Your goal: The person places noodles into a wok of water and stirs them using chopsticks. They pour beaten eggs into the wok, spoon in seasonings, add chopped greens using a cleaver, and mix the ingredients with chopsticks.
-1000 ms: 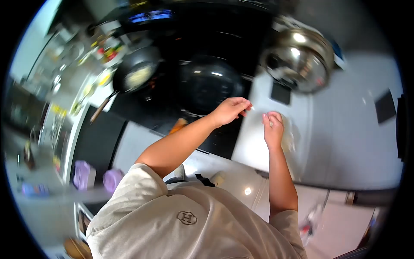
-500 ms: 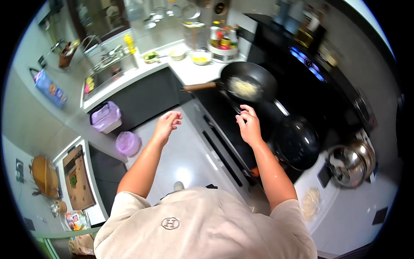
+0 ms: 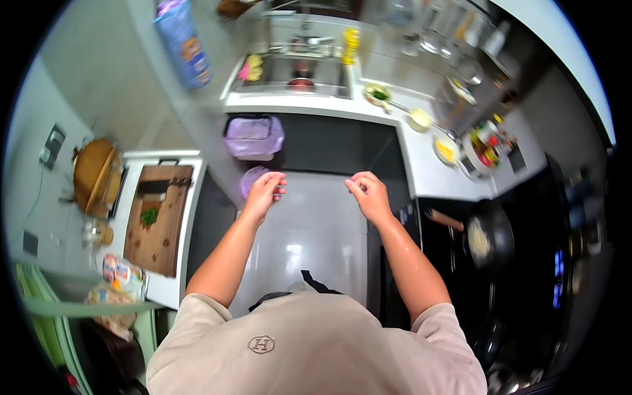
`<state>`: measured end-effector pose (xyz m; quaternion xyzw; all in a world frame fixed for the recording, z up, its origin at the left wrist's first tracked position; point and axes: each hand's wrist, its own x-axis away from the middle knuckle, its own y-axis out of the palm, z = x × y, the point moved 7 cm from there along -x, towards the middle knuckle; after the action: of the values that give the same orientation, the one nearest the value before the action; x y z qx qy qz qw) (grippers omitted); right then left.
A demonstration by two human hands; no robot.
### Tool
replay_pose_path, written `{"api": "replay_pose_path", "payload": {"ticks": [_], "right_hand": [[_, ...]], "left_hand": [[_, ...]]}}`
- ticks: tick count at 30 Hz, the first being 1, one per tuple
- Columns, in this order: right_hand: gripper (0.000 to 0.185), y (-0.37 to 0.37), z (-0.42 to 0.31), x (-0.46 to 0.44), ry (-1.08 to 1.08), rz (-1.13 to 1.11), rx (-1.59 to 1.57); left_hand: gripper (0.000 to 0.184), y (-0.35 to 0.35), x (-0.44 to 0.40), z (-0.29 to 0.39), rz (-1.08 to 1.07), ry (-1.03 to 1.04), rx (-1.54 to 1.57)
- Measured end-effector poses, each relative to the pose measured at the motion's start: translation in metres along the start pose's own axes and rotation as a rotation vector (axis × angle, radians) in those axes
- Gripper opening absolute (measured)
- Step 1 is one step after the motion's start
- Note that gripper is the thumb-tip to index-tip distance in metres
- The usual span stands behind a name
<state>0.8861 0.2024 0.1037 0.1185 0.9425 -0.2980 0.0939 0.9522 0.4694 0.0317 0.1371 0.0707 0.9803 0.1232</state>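
Note:
My left hand (image 3: 264, 195) hangs in the air over the grey floor (image 3: 296, 230), near the purple-lined bins. Its fingers are loosely bent and a little apart, with nothing in them. Level with it on the other side, my right hand (image 3: 370, 196) is also held up, empty, fingers half curled and slightly apart. It touches nothing and is nearest the counter's inner corner. To its right, a wok (image 3: 494, 240) with a wooden handle (image 3: 446, 220) sits on the black stove, with pale shredded food (image 3: 478, 238) in it.
Ahead is a sink (image 3: 322, 78) above dark cabinets, with a purple-lined bin (image 3: 254, 137) before them. Bowls of chopped greens (image 3: 378, 94) and yellow food (image 3: 446, 150) stand on the white counter beside seasoning bottles (image 3: 487, 145). At left lies a cutting board (image 3: 158, 224) with greens and a cleaver.
My view has turned left, away from the stove toward the sink, so the wok now lies far right. Both hands stay raised and empty; the right hand is no longer beside the wok.

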Motion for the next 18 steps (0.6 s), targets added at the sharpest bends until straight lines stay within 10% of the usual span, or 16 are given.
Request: {"api": "replay_pose_path", "payload": {"ticks": [18], "right_hand": [[0.022,0.389,-0.225,-0.038,-0.672,-0.959,-0.497]], "left_hand": [[0.025,-0.259,0.190,0.008,1.080,0.138,0.167]]}}
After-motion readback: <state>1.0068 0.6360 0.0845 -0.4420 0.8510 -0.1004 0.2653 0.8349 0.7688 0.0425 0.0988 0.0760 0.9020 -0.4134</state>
